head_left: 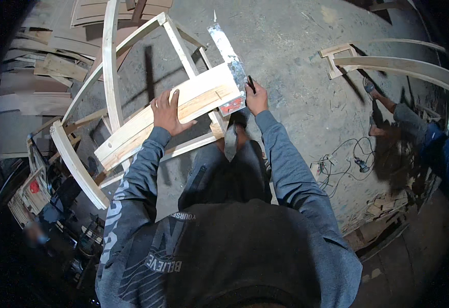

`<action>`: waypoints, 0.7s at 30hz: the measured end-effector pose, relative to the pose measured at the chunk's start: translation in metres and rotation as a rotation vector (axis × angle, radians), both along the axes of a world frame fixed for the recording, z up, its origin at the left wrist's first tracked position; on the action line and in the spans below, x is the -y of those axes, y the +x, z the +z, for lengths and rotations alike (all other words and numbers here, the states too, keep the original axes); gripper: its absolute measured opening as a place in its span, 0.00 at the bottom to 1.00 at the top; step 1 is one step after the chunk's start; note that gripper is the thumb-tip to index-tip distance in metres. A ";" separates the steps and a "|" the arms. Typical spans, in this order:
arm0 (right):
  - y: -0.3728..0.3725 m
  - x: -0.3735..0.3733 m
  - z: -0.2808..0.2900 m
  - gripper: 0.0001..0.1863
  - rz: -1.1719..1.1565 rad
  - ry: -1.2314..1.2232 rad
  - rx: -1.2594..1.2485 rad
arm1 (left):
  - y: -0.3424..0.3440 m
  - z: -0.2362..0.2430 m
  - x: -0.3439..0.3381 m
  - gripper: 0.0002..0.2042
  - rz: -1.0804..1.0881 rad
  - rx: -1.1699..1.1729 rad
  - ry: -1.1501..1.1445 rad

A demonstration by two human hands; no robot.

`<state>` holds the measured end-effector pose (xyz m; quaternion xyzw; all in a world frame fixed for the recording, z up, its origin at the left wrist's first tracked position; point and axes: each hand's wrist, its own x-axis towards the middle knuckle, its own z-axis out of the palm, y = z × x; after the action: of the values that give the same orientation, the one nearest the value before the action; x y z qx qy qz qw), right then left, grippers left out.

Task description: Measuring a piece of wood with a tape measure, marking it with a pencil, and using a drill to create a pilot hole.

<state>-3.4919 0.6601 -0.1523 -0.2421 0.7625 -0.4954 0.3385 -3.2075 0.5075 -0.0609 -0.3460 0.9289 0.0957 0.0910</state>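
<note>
My left hand (170,115) lies with fingers spread on a pale wooden board (129,136), which is set diagonally across a wooden frame (112,77). At the board's right end is a long, paint-spattered metal tool (223,46) with a red patch near its lower end. My right hand (257,95) is closed on a dark slim object (251,82), too small to identify surely, beside that tool. The frame has curved side pieces and straight crossbars; part of it is hidden under the board.
Stacked sheets and offcuts (60,66) lie at left. Another person's legs (394,113) are at right, near a second curved frame (394,64). Tangled cables (337,169) lie on the concrete floor (306,77). A cluttered heap (39,190) stands at lower left.
</note>
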 end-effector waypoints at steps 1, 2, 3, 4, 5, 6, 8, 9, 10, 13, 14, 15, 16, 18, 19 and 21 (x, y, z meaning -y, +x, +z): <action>0.002 0.001 -0.003 0.18 -0.014 -0.028 -0.011 | 0.000 -0.002 0.000 0.59 -0.014 -0.009 -0.031; 0.002 0.000 -0.005 0.18 -0.019 -0.029 -0.012 | 0.000 -0.003 -0.001 0.59 -0.018 -0.009 -0.032; 0.005 -0.002 -0.006 0.18 -0.019 -0.024 -0.041 | 0.001 -0.003 -0.002 0.59 -0.011 0.011 -0.022; 0.006 -0.002 -0.007 0.19 -0.019 -0.019 -0.070 | 0.001 -0.003 -0.002 0.60 -0.004 0.032 -0.012; 0.006 0.000 -0.009 0.19 -0.020 -0.018 -0.066 | 0.000 -0.004 0.000 0.60 -0.005 0.036 -0.011; 0.005 0.001 -0.010 0.20 -0.006 -0.005 -0.076 | 0.001 -0.005 0.001 0.60 -0.006 0.037 -0.021; 0.005 -0.001 -0.012 0.20 0.010 0.010 -0.082 | 0.000 -0.008 0.001 0.60 -0.006 0.041 -0.029; 0.004 -0.002 -0.005 0.21 0.022 0.033 -0.058 | 0.000 -0.008 0.001 0.60 -0.001 0.047 -0.027; 0.004 -0.002 -0.001 0.22 0.034 0.056 -0.033 | 0.001 -0.008 0.000 0.61 0.005 0.054 -0.026; 0.002 0.005 -0.005 0.23 0.038 0.095 -0.053 | -0.001 -0.009 0.002 0.61 -0.005 0.093 -0.068; 0.000 0.003 -0.005 0.23 0.038 0.096 -0.054 | -0.003 -0.009 0.002 0.61 -0.005 0.093 -0.067; -0.001 0.000 -0.003 0.22 0.036 0.049 -0.031 | -0.004 -0.008 0.000 0.59 0.026 0.046 -0.038; 0.000 -0.001 -0.001 0.22 0.034 0.003 -0.008 | -0.005 -0.007 -0.002 0.58 0.057 -0.001 -0.009; 0.003 0.002 0.001 0.23 0.015 0.047 -0.038 | -0.014 -0.008 -0.001 0.54 0.117 0.018 -0.022; 0.004 0.003 0.002 0.23 -0.005 0.091 -0.070 | -0.020 -0.010 0.000 0.51 0.174 0.034 -0.034; 0.008 0.002 0.002 0.24 -0.017 0.068 -0.094 | -0.029 -0.017 -0.001 0.47 0.241 -0.013 -0.030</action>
<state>-3.4836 0.6578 -0.1501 -0.2468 0.7958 -0.4604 0.3061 -3.2362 0.5089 -0.0781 -0.4557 0.8826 0.0941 0.0676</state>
